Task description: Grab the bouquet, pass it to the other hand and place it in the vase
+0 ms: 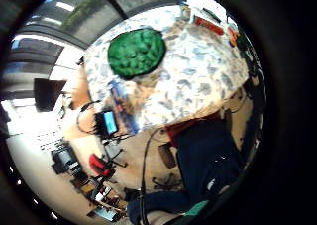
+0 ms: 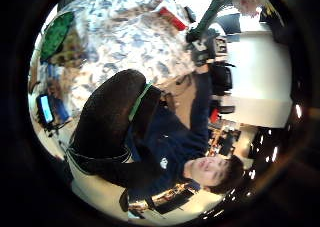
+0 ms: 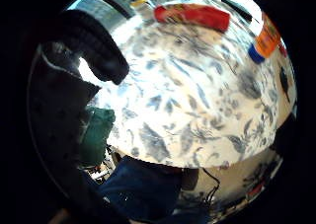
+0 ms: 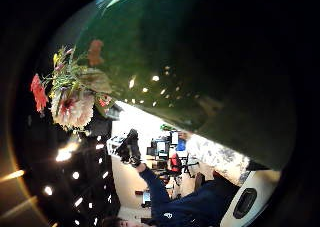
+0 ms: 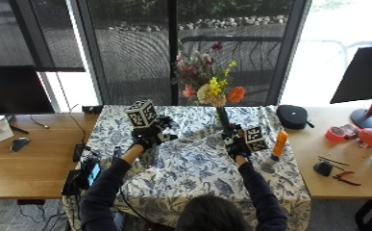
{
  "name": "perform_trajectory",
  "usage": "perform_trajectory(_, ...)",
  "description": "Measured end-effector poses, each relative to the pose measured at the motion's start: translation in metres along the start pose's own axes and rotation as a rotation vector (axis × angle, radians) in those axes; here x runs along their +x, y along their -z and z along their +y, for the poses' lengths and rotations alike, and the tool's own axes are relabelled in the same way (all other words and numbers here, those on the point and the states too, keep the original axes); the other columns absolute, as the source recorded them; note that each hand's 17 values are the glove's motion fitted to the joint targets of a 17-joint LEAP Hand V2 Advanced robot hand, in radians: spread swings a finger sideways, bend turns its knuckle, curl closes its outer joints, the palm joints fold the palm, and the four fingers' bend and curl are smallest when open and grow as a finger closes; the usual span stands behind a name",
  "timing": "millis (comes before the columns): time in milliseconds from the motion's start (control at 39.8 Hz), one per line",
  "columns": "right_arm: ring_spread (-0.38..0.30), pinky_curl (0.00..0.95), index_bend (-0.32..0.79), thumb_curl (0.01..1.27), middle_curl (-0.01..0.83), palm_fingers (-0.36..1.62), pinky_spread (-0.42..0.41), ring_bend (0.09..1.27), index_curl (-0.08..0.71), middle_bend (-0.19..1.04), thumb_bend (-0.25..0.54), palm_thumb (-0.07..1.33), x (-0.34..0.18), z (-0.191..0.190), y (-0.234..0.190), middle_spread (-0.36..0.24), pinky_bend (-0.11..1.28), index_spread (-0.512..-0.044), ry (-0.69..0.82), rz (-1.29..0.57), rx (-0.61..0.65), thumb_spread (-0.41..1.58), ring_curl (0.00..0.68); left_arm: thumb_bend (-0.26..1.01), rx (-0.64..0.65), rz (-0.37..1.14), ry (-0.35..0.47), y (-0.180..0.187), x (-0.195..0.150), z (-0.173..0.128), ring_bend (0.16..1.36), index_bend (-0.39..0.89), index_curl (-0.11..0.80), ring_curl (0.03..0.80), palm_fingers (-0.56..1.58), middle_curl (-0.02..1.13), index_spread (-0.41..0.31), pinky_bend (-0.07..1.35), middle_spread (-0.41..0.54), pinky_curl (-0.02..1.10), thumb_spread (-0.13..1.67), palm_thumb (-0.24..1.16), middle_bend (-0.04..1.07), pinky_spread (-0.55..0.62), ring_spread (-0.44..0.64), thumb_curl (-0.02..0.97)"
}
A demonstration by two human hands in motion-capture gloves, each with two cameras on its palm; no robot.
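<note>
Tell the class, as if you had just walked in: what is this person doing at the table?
A person holds a bouquet upright by its stems in the right hand, above the floral tablecloth. The left hand is raised beside it and holds nothing. The green vase is seen from above on the cloth in a left palm view. The flowers are not in it yet.

Bare cloth is lying open between my hands on the counter [image 5: 192,163]; an orange bottle [image 5: 278,144] is standing just beside my right hand [image 5: 238,144].
</note>
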State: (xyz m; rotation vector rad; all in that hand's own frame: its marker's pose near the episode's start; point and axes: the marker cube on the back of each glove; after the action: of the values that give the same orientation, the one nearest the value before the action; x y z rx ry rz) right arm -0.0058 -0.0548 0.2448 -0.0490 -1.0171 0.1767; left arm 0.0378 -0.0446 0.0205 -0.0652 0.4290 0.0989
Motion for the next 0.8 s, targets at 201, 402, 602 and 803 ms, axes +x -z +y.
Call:
perform_trajectory(201, -0.226, 0.464, 0.18, 0.36, 0.627, 1.19, -0.241, 0.72, 0.427, 0.48, 0.058, 1.08, -0.070, 0.016, -0.006, -0.230, 0.51, -0.241, 0.185, -0.184, -0.005, 1.27, 0.535, -0.01, -0.066, 0.607, -0.125, 0.013, 0.030, -0.025, 0.49, 0.17, 0.327, 0.236, 0.01, 0.33, 0.004, 0.20, 0.277, 0.32, 1.12, 0.23, 0.17, 0.45, 0.45, 0.287)
perform_trajectory(402, -0.224, 0.477, 0.18, 0.35, 0.642, 1.19, -0.242, 0.72, 0.458, 0.48, 0.043, 1.09, -0.115, 0.039, -0.030, -0.224, 0.52, -0.244, 0.308, -0.325, -0.056, 1.27, 0.541, 0.00, -0.043, 0.947, -0.131, 0.020, 0.041, -0.051, 0.52, 0.14, 0.317, 0.246, 0.03, 0.32, 0.033, 0.25, 0.299, 0.34, 1.07, 0.33, 0.18, 0.45, 0.45, 0.316)
perform_trajectory(602, -0.225, 0.486, 0.17, 0.34, 0.651, 1.20, -0.249, 0.73, 0.479, 0.47, 0.029, 1.11, -0.159, 0.052, -0.058, -0.221, 0.53, -0.247, 0.962, -0.406, -0.060, 1.26, 0.547, -0.01, -0.077, 1.079, -0.146, 0.017, 0.058, -0.063, 0.55, 0.10, 0.283, 0.249, 0.18, 0.34, 0.087, 0.35, 0.246, 0.36, 1.03, 0.40, 0.23, 0.41, 0.44, 0.338)
perform_trajectory(803, -0.222, 0.490, 0.17, 0.34, 0.659, 1.20, -0.250, 0.73, 0.501, 0.47, 0.015, 1.12, -0.138, 0.051, -0.108, -0.220, 0.53, -0.250, 0.494, -0.390, -0.182, 1.25, 0.554, -0.02, -0.106, 1.106, -0.213, 0.009, 0.079, -0.073, 0.57, 0.12, 0.272, 0.268, 0.22, 0.36, 0.110, 0.43, 0.218, 0.38, 1.00, 0.43, 0.21, 0.35, 0.41, 0.344)
